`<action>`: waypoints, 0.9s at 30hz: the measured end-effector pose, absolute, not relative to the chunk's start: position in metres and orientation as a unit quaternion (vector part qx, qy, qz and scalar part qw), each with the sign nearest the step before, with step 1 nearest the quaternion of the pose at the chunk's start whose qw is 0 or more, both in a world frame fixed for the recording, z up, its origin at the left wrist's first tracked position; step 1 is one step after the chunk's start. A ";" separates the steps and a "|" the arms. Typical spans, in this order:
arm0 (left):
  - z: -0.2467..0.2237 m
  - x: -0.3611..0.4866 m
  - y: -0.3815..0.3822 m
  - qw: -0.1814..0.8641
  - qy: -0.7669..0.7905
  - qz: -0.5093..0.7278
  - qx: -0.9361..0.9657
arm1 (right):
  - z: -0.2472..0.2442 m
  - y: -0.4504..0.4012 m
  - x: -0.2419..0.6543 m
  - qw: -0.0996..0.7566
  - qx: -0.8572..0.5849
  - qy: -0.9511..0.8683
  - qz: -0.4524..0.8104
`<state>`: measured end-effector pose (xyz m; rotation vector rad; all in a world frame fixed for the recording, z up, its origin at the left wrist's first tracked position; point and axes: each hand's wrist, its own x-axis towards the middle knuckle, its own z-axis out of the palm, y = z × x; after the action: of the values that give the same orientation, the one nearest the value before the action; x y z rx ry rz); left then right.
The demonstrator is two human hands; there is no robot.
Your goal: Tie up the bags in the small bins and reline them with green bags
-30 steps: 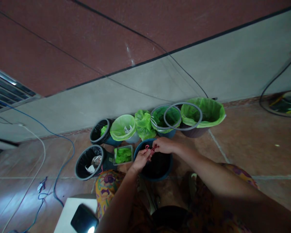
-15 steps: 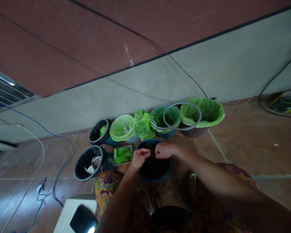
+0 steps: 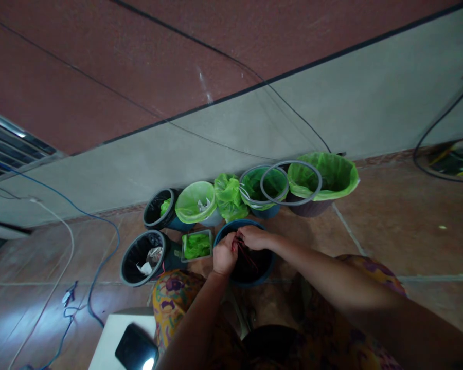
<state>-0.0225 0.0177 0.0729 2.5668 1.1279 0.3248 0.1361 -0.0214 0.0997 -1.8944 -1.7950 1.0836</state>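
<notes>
My left hand (image 3: pixel 224 255) and my right hand (image 3: pixel 253 238) meet over a round blue bin (image 3: pixel 268 273) with a dark inside. Both are closed on a thin red string (image 3: pixel 248 256), fingers pinched close together. Loose ends of the string hang down into the bin's opening. Exactly how the string runs between the fingers is too small to make out.
Along the wall stand a bin with a green bag (image 3: pixel 341 174), another with a grey ring (image 3: pixel 320 184) on it, a pale green-lined bin (image 3: pixel 185 205) and black-lined bins (image 3: pixel 127 275). A small tray (image 3: pixel 210 246) holds green plastic. A phone (image 3: pixel 137 347) lies on a white surface at lower left.
My hands have come together over the bin; half a second ago they were apart with the red string stretched between them. Now string ends dangle below.
</notes>
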 end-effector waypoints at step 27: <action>0.057 -0.034 -0.001 0.225 0.509 0.038 0.830 | 0.118 -0.020 0.148 0.081 -0.758 -0.625 0.169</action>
<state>-0.0343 -0.0008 0.0572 2.2895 1.4044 0.1041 0.1478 -0.0197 0.1184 -2.2654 -1.8695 0.5049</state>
